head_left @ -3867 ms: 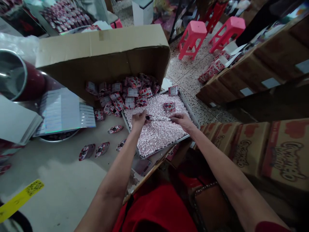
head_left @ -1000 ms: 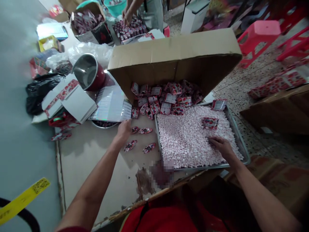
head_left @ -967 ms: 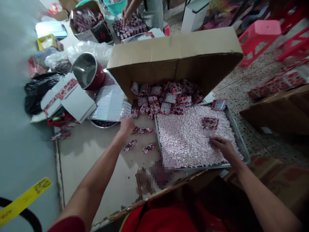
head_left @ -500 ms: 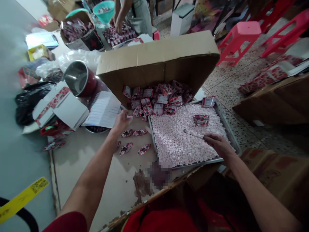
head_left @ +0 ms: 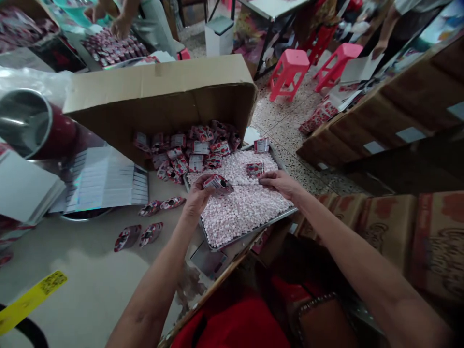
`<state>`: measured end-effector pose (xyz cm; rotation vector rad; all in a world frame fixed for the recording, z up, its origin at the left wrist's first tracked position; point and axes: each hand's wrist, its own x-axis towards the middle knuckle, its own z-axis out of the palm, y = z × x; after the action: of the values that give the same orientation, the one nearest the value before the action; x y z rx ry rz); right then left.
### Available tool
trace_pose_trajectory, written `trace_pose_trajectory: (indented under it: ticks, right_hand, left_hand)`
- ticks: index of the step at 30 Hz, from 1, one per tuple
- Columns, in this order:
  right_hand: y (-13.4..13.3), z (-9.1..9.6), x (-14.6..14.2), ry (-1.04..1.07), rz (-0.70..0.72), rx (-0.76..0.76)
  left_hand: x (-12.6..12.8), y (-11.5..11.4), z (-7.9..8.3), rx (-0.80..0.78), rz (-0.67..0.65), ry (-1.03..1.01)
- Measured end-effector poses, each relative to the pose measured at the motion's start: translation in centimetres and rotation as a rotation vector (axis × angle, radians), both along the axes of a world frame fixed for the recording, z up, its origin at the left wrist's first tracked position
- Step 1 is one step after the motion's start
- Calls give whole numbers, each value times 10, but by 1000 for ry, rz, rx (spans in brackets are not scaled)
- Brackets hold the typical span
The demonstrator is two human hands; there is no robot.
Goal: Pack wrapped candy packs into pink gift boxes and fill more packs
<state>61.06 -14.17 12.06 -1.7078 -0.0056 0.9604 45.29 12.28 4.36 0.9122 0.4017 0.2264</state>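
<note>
My left hand is closed on a red printed packet, held tilted above the near left part of a metal tray. Small pale pink pellets fill that tray. My right hand pinches a thin spoon, its far end pointing at the packet's edge; whether pellets lie in it I cannot tell. Another packet rests flat on the pellets by my right fingers. Several open packets stand on the table left of my left hand.
A cardboard box on its side holds a heap of packets behind the tray. Papers and a steel pot are at left. Cartons stand at right, pink stools beyond. Co-workers' hands show at the back.
My left hand has come from beside the papers to over the tray with the packet. My right hand has brought the spoon up to it. The view has turned right.
</note>
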Motion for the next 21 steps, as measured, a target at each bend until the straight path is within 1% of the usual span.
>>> trace_pose_trajectory:
  ticks: [3,5,8,11,13,15,17,18,19,21]
  right_hand:
    - [1,3,8,-99,99,-41]
    - [3,6,16,-200,153,-111]
    - [12,9,30,-367,255,-292]
    - [29,6,36,-590,398,-489]
    - [46,1,32,-748,483,-543]
    - [63,-2,22,-872,549,-543]
    - [71,2,11,-960,591,-531]
    - [68,6,6,-993,599,-528]
    - [60,11,4,-1015,596,-532]
    - [27,19,5,-1020,536,-570]
  left_hand:
    - [11,-9,-4,25,-86,-37]
    - [22,-17,-12,49,-100,-49]
    - [38,-29,-29,110,-63,-30]
    - [43,-35,-40,216,-62,22]
    - [40,-34,-40,380,-57,77]
    - [35,-33,-35,640,-49,132]
    - [33,-33,-27,904,-93,158]
    - [34,-33,-23,1006,-139,162]
    - [35,-33,-20,1080,-180,164]
    - [38,-33,-17,1153,-224,178]
